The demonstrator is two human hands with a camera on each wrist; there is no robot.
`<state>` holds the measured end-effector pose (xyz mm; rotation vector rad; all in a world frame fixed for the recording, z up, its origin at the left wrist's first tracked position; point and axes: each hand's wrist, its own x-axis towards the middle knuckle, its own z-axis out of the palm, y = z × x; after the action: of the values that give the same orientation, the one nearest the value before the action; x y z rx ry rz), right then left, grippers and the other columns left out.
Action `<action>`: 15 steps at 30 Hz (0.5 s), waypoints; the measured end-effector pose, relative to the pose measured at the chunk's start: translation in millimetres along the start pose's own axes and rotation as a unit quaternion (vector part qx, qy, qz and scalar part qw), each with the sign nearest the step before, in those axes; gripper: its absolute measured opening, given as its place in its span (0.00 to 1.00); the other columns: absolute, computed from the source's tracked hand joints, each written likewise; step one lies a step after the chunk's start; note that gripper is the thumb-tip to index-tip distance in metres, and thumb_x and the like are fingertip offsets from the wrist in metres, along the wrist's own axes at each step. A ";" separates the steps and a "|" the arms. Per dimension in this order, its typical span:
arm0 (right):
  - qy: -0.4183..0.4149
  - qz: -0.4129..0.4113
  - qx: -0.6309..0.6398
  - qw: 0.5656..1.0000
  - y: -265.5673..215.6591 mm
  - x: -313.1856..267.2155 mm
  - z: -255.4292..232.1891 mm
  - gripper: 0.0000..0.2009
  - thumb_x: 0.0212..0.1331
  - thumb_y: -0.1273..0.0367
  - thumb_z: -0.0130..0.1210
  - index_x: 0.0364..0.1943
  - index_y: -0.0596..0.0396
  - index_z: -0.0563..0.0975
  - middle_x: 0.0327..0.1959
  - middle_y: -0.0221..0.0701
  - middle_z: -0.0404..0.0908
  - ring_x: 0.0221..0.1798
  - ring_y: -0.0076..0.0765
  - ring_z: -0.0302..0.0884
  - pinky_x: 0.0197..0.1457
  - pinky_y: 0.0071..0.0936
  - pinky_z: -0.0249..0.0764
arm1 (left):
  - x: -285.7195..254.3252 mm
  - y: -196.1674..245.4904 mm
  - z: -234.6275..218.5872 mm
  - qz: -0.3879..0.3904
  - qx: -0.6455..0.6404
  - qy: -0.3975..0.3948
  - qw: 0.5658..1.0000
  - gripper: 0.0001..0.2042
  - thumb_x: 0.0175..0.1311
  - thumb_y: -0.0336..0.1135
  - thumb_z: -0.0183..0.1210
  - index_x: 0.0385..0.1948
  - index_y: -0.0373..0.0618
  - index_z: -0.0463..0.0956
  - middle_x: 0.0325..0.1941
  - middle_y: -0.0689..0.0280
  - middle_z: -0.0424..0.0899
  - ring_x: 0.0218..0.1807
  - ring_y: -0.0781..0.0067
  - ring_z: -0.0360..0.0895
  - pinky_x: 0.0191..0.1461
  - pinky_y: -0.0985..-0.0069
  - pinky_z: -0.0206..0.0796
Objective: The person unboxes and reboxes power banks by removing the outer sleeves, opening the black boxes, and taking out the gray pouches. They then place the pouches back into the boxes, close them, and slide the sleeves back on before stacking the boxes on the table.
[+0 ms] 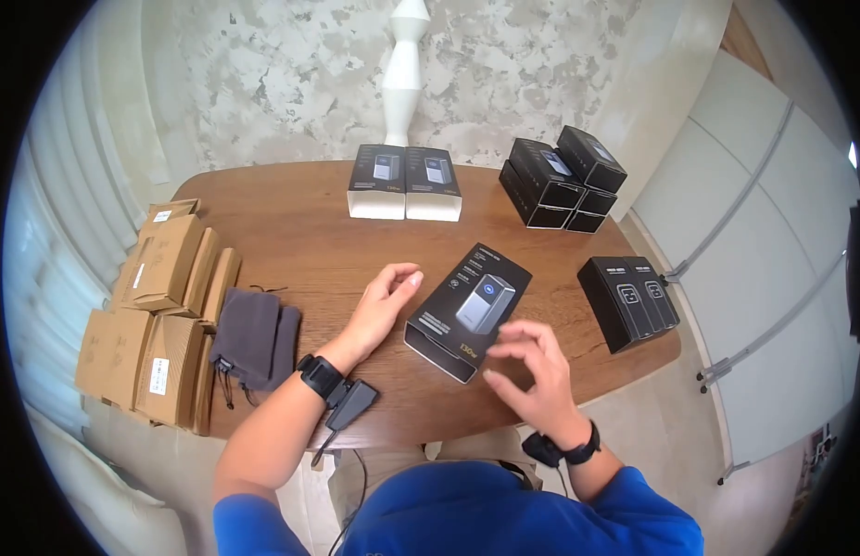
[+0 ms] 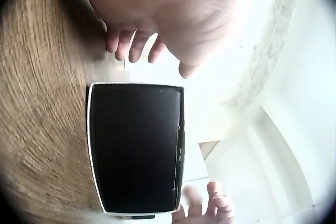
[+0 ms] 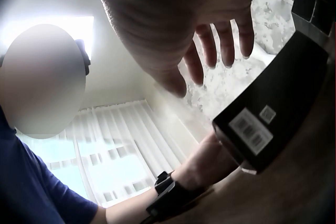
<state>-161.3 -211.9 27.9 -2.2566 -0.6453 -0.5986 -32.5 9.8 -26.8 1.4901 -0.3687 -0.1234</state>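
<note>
A black product box (image 1: 448, 301) with a silver device printed on its top lies at an angle on the wooden table, between my hands. My left hand (image 1: 385, 301) is beside its left side, fingers loosely bent and holding nothing. On the other side, my right hand (image 1: 541, 371) hovers by the near right corner with fingers spread, its fingertips overlapping the box edge in the head view. The left wrist view faces the box's dark end panel (image 2: 134, 148), framed by a white edge. A white barcode label (image 3: 251, 131) shows on its side in the right wrist view.
Two similar boxes (image 1: 376, 171) with white ends stand at the back. Several black boxes (image 1: 546, 185) are stacked back right, and more black boxes (image 1: 625, 295) stand at the right edge. Brown cartons (image 1: 170, 264) and dark grey pouches (image 1: 249, 338) occupy the left.
</note>
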 end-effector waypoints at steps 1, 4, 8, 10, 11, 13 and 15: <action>0.001 -0.002 0.003 1.000 4.4 8.5 -5.7 0.16 0.45 0.70 0.68 0.41 0.54 0.79 0.53 0.39 0.70 0.56 0.44 0.71 0.57 0.36 0.70 | -0.9 3.5 -0.5 0.006 0.009 0.014 1.000 0.21 0.70 0.47 0.50 0.54 0.40 0.69 0.49 0.66 0.75 0.51 0.77 0.70 0.59 0.78 0.61; -0.091 -0.024 -0.025 0.995 17.7 39.6 -21.6 0.23 0.45 0.64 0.68 0.48 0.51 0.77 0.59 0.38 0.67 0.63 0.48 0.64 0.64 0.40 0.62 | 0.0 0.4 0.3 0.016 0.004 0.031 0.999 0.22 0.69 0.47 0.52 0.52 0.36 0.70 0.46 0.63 0.77 0.49 0.77 0.70 0.56 0.78 0.62; -0.302 -0.089 -0.062 0.947 35.0 73.0 -23.3 0.39 0.41 0.57 0.69 0.63 0.47 0.68 0.71 0.39 0.56 0.74 0.53 0.46 0.73 0.49 0.43 | 5.0 -16.7 -2.4 0.031 0.014 0.042 0.999 0.19 0.70 0.46 0.52 0.47 0.36 0.73 0.43 0.64 0.79 0.48 0.78 0.71 0.55 0.78 0.63; -0.380 -0.119 -0.112 0.911 46.1 87.0 -15.1 0.45 0.38 0.56 0.71 0.67 0.42 0.62 0.72 0.39 0.53 0.75 0.54 0.43 0.73 0.54 0.42 | 8.3 -22.4 -9.7 0.029 0.032 -0.007 0.999 0.18 0.70 0.45 0.51 0.41 0.36 0.76 0.39 0.64 0.81 0.44 0.79 0.73 0.51 0.78 0.65; -0.390 -0.131 -0.147 0.899 51.2 93.0 -10.9 0.49 0.35 0.54 0.71 0.68 0.41 0.59 0.72 0.40 0.52 0.75 0.55 0.42 0.72 0.58 0.40 | 6.7 -17.1 -8.4 0.022 0.033 -0.015 0.999 0.17 0.71 0.43 0.50 0.38 0.35 0.77 0.36 0.64 0.83 0.41 0.79 0.75 0.48 0.78 0.67; -0.373 -0.146 -0.140 0.906 62.4 101.4 -2.0 0.49 0.35 0.54 0.71 0.68 0.41 0.60 0.73 0.40 0.52 0.75 0.56 0.42 0.72 0.59 0.40 | 5.8 -18.2 -12.2 0.008 0.062 -0.028 0.998 0.15 0.71 0.41 0.50 0.38 0.35 0.77 0.36 0.64 0.83 0.40 0.80 0.75 0.48 0.78 0.67; -0.332 -0.169 -0.146 0.917 69.6 105.1 5.1 0.49 0.33 0.49 0.71 0.67 0.42 0.62 0.70 0.41 0.56 0.73 0.55 0.48 0.70 0.58 0.46 | 6.6 -16.6 -14.0 -0.004 0.080 -0.013 0.997 0.15 0.71 0.39 0.49 0.39 0.35 0.78 0.35 0.66 0.82 0.39 0.80 0.74 0.46 0.79 0.67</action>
<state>-37.8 -223.2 50.7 -2.6578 -1.3781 -0.0558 -19.6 19.6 -42.6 1.6493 -0.4000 -0.1216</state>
